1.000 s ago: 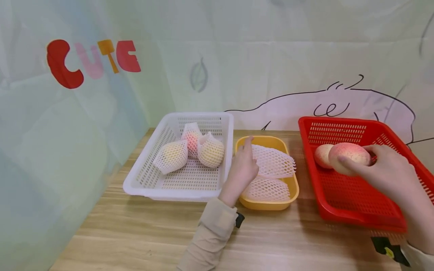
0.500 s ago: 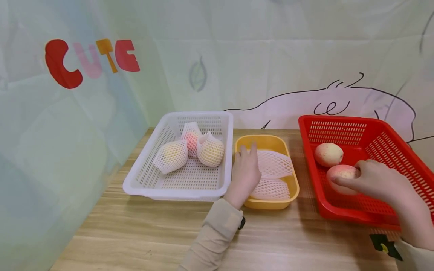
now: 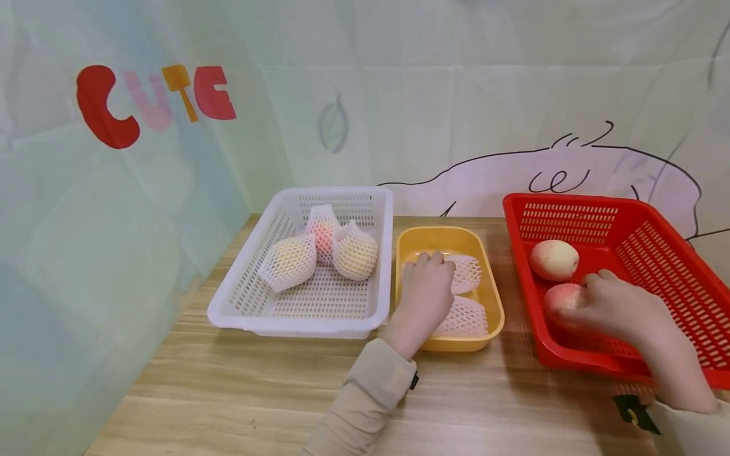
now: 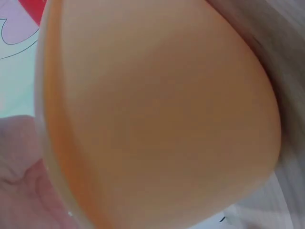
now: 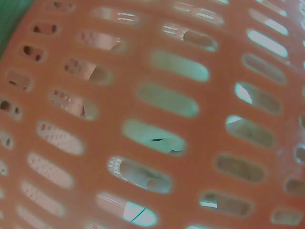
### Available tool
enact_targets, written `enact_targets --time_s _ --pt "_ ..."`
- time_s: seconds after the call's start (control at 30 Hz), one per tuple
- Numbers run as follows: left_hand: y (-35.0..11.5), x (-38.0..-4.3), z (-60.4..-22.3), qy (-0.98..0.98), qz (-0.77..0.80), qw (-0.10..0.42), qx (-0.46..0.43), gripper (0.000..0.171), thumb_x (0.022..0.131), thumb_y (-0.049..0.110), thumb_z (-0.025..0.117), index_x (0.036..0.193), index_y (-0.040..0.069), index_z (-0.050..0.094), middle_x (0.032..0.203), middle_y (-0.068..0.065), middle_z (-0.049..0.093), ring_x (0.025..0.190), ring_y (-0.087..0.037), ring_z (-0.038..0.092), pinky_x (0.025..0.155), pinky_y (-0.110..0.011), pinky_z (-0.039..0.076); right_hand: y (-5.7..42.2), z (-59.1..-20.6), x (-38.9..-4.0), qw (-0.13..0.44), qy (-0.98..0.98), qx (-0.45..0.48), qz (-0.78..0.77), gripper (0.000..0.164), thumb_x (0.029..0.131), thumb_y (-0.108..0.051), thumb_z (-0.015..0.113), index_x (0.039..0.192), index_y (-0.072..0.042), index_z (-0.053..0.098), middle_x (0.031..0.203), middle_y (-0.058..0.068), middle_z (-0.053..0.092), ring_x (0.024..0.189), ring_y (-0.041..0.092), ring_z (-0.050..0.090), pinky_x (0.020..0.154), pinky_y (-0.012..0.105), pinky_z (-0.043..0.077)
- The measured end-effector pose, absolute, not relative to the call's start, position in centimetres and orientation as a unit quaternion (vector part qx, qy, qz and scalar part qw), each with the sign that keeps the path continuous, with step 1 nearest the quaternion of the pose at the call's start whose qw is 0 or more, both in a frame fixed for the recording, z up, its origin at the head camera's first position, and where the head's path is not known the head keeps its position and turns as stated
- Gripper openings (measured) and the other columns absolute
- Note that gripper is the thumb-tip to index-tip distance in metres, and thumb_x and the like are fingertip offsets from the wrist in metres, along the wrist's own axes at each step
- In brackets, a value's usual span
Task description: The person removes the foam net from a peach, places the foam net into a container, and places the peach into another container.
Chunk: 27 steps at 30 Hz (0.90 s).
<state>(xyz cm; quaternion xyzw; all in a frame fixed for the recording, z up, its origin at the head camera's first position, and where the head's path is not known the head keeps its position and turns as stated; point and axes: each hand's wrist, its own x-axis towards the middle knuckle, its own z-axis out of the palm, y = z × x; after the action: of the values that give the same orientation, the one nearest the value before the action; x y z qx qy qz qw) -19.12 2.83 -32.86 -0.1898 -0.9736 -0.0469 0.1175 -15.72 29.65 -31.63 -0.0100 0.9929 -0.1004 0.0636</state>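
In the head view my left hand (image 3: 426,292) reaches into the yellow tray (image 3: 495,316), its fingers bent down on the upper white foam fruit net (image 3: 466,272); the fingertips are hidden. Another foam net (image 3: 463,316) lies nearer the front of the tray. My right hand (image 3: 618,310) grips a pink-and-cream peach (image 3: 561,303) low in the red basket (image 3: 604,362). A second peach (image 3: 553,260) lies just behind it. The left wrist view shows the tray's outer wall (image 4: 167,114) with part of my hand (image 4: 19,167). Slotted red basket wall (image 5: 119,114) fills the right wrist view.
A white basket (image 3: 239,310) stands on the left with several net-wrapped fruits, among them a yellowish one (image 3: 289,261) and a pink one (image 3: 322,237). All containers sit on a wooden table (image 3: 239,392) before a printed cloth backdrop (image 3: 456,114).
My right hand has lowered the peach into the red basket and shifted slightly left. My left hand has moved down onto the upper foam net, its raised fingers now bent, and the net looks bunched.
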Motion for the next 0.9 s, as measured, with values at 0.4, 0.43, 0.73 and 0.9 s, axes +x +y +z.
enact_targets --time_s 0.4,0.43,0.73,0.9 --pt "3.3 -19.1 -33.9 -0.983 -0.053 0.038 -0.173 0.017 0.090 0.021 0.059 0.102 0.016 0.069 0.098 0.001 0.067 0.090 -0.019 0.061 0.084 -0.038 0.049 29.9 -32.4 -16.1 0.074 0.993 -0.032 -0.090 0.072 0.066 -0.050 0.078 0.107 0.006 0.057 0.086 0.015 0.053 0.076 0.026 0.049 0.055 0.038 0.047" --pt "3.3 -19.1 -34.0 -0.983 -0.057 0.030 -0.169 0.020 0.091 0.022 0.058 0.106 0.016 0.068 0.100 0.000 0.068 0.092 -0.020 0.062 0.087 -0.040 0.048 29.9 -32.4 -16.1 0.073 0.993 -0.032 -0.090 0.074 0.065 -0.050 0.078 0.108 0.006 0.057 0.086 0.016 0.053 0.077 0.026 0.049 0.055 0.038 0.047" --pt "3.2 -18.9 -34.1 -0.984 -0.072 0.046 -0.158 0.042 0.094 0.035 0.053 0.134 0.021 0.052 0.123 -0.003 0.062 0.112 -0.022 0.058 0.098 -0.044 0.042 29.5 -31.8 -15.9 0.063 0.995 -0.023 -0.080 0.085 0.072 -0.063 0.070 0.117 0.008 0.056 0.094 0.022 0.054 0.079 0.031 0.053 0.055 0.045 0.049" --pt "3.1 -18.8 -33.5 -0.980 -0.079 0.075 -0.165 0.041 0.095 0.036 0.053 0.132 0.020 0.055 0.122 -0.003 0.062 0.114 -0.021 0.058 0.097 -0.041 0.044 29.3 -31.6 -15.9 0.058 0.996 -0.014 -0.062 0.088 0.076 -0.061 0.068 0.125 0.011 0.052 0.106 0.032 0.052 0.087 0.041 0.054 0.057 0.053 0.052"
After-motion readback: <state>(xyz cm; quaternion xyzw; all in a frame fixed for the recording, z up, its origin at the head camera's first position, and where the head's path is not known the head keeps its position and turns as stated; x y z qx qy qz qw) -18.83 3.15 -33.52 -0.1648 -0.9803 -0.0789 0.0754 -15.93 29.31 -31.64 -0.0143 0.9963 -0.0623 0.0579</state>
